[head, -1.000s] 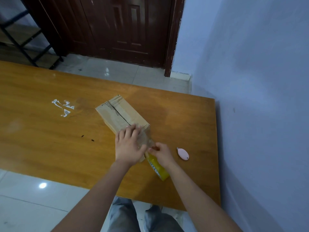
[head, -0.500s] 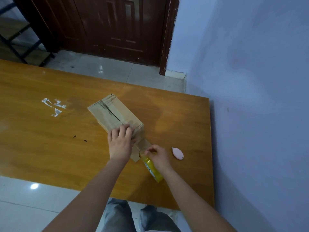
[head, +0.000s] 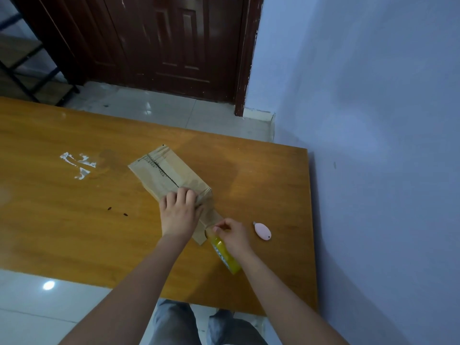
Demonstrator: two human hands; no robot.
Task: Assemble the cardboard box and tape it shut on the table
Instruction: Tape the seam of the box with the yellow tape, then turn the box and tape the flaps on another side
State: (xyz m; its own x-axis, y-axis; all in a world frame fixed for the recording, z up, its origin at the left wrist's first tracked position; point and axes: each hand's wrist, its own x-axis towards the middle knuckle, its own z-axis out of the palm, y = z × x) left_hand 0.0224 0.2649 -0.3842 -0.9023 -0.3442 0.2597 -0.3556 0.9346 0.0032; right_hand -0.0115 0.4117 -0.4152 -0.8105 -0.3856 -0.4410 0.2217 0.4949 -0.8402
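- I count one cardboard box (head: 166,173) on the desk (head: 62,220). It lies slantwise about midway between the far and near edges, nearer the right edge than the left, with a dark seam along its top.
- I count one tape roll (head: 222,252), yellow, by the box's near end, close to the desk's near edge. A strip of tape (head: 210,215) runs from it up onto the box end.
- I count two hands. My left hand (head: 179,215) presses down on the box's near end, fingers lying fairly straight over the top edge, holding nothing.
- My right hand (head: 234,236) has its grip closed on the tape roll, thumb and fingertips pinched at the roll's upper rim.
- One small pink oval cutter (head: 262,230) lies just right of the right hand, apart from it, towards the right edge.
- Towards the left edge: one patch of white smears (head: 77,165) and two small dark specks (head: 117,211).
- Hard to make out: the box's near face sits under my left hand, the roll's print is blurred, and most of the roll is behind my right hand.
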